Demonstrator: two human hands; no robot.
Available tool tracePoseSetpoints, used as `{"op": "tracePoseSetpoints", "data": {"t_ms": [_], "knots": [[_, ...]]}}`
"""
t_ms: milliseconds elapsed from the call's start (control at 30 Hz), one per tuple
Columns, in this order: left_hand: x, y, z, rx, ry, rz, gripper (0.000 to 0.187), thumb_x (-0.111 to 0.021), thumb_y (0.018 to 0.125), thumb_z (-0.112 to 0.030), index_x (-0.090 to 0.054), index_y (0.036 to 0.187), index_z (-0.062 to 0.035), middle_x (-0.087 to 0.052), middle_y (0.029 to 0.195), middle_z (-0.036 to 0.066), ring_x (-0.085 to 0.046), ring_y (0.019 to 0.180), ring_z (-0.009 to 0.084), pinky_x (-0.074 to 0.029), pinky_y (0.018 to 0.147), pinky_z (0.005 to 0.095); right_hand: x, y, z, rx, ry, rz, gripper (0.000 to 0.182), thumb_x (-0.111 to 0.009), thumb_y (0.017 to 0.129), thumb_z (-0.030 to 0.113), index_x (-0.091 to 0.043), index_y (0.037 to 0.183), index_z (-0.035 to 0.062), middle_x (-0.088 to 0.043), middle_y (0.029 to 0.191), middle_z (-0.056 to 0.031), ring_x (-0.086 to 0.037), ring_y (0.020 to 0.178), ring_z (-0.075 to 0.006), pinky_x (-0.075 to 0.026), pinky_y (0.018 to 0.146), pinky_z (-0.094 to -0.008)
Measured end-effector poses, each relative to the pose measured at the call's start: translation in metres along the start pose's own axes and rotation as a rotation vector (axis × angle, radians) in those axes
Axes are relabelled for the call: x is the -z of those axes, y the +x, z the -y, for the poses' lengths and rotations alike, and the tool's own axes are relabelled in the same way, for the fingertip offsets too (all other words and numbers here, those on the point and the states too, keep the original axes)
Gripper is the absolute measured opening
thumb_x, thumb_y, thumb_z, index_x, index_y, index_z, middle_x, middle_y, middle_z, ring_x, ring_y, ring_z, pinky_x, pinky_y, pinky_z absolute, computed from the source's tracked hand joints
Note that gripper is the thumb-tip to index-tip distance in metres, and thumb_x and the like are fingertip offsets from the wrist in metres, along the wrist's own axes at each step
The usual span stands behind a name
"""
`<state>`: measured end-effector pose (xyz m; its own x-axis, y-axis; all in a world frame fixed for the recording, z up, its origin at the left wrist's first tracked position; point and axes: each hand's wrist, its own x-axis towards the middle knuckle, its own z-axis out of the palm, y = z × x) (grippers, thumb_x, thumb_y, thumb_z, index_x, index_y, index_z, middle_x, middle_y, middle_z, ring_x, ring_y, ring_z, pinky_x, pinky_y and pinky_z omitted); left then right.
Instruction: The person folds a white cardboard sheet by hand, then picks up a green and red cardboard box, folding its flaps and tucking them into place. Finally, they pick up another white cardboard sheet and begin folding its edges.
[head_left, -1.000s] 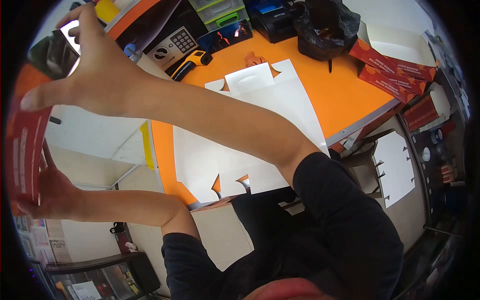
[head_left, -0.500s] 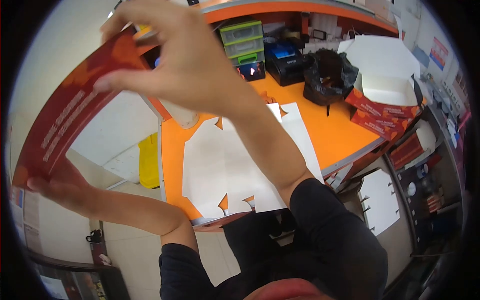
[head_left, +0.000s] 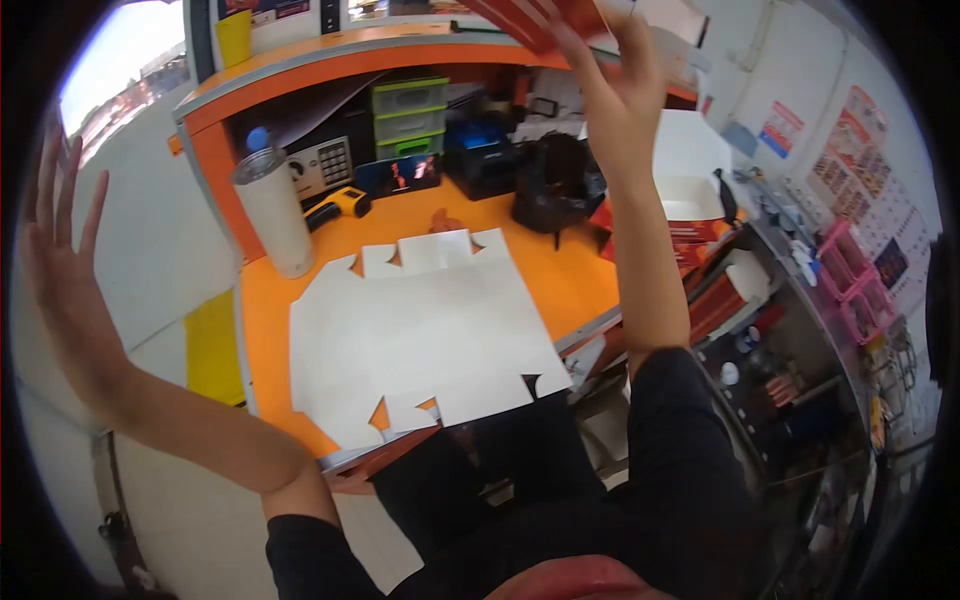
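Up at the top edge, my right hand [head_left: 622, 105] is closed on a red printed cardboard box [head_left: 535, 22]. Only the lower part of that box shows; the rest is cut off by the frame. My left hand [head_left: 75, 260] is raised at the far left with its fingers spread, holding nothing. Between my arms a flat white die-cut box blank [head_left: 420, 335], with notches along its edges, lies on the orange table [head_left: 565, 280].
At the table's back stand a large bottle [head_left: 273, 215], a yellow-and-black tool [head_left: 340, 205], a phone [head_left: 398, 176], green-framed drawers [head_left: 410, 118] and a black printer [head_left: 478, 165]. A black bag [head_left: 553, 190] and an open white-lined box [head_left: 690, 200] are to the right.
My left hand has let go of the red box and opened. My right hand has carried the box up and to the right, away from the left side. The view has turned right.
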<state>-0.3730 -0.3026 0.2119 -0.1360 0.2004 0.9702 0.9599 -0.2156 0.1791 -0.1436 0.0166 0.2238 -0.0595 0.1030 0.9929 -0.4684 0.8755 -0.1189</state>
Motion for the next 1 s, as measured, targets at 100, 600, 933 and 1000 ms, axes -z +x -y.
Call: {"op": "tracePoseSetpoints", "data": {"t_ms": [100, 600, 933, 1000], "knots": [[0.003, -0.003, 0.0, 0.089, 0.073, 0.038, 0.068, -0.02, 0.087, -0.059, -0.021, 0.139, -0.0161, -0.023, 0.143, 0.012, -0.021, 0.132, 0.0264, -0.018, 0.107, 0.0484, 0.073, -0.029, -0.016, -0.114, -0.336, 0.056, 0.023, -0.066, 0.077, 0.005, -0.056, 0.097, 0.001, -0.052, 0.088, -0.0017, -0.051, 0.081, -0.0093, -0.044, 0.07, -0.0221], [0.008, -0.018, 0.013, 0.102, 0.1, 0.044, 0.065, -0.03, 0.087, -0.056, -0.031, 0.135, -0.0124, -0.033, 0.136, 0.012, -0.036, 0.123, 0.0287, -0.035, 0.097, 0.0452, 0.211, -0.102, -0.039, -0.197, -1.647, 0.541, 0.027, -0.057, 0.083, 0.032, -0.058, 0.087, 0.005, -0.06, 0.09, -0.0098, -0.05, 0.101, -0.0307, -0.028, 0.095, -0.0488], [-0.004, -0.01, -0.034, 0.221, -0.244, -0.102, 0.069, -0.037, 0.087, -0.054, -0.027, 0.134, -0.0054, -0.03, 0.135, 0.016, -0.039, 0.118, 0.0367, -0.042, 0.091, 0.0494, 0.211, -0.118, -0.047, -0.333, -1.696, 0.588, 0.037, -0.059, 0.079, 0.038, -0.06, 0.104, 0.0106, -0.06, 0.097, -0.0095, -0.052, 0.099, -0.0267, -0.029, 0.095, -0.0491], [-0.008, -0.01, -0.038, 0.102, -0.192, -0.054, 0.067, -0.038, 0.087, -0.054, -0.028, 0.134, -0.007, -0.031, 0.135, 0.015, -0.037, 0.12, 0.0366, -0.041, 0.092, 0.0506, 0.213, -0.122, -0.049, -0.237, -1.645, 0.496, 0.038, -0.061, 0.078, 0.038, -0.059, 0.105, 0.0113, -0.06, 0.097, -0.0093, -0.053, 0.097, -0.0262, -0.029, 0.095, -0.048]]}}
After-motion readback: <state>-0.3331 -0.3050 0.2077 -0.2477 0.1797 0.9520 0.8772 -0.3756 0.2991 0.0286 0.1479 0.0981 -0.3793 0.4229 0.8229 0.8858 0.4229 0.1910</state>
